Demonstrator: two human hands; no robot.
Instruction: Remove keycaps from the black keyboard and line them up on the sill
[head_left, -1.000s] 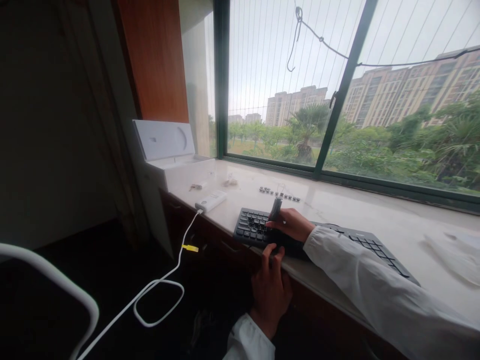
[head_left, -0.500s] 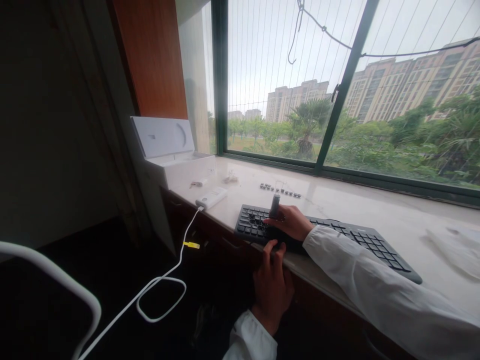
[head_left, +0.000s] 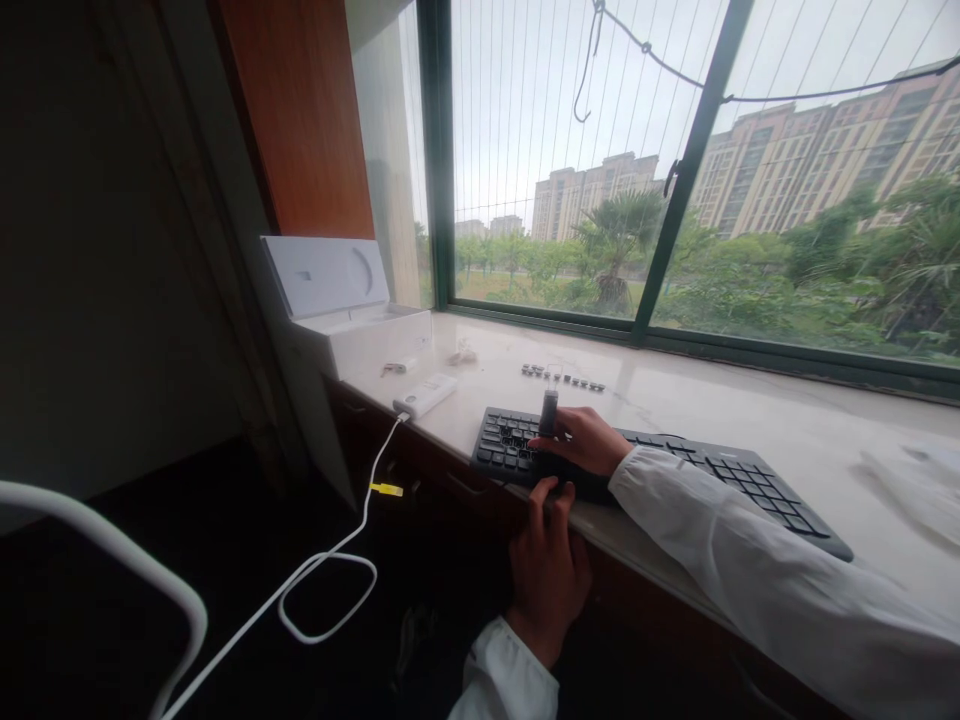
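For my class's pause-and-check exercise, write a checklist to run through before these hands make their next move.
1. Right hand grips the slim, dark, wire-topped tool: ok.
2. Left hand is at the front edge of the long black plastic keyboard: ok.
3. Tool's lower end touches the keyboard: cannot tell, fingers hide it.
4. Keyboard complete: not ok, gaps show left of the right hand.
5. Small dark keycaps lie apart from the keyboard on the glossy pale countertop: ok.
6. Thin white cable clear of the keyboard: ok.
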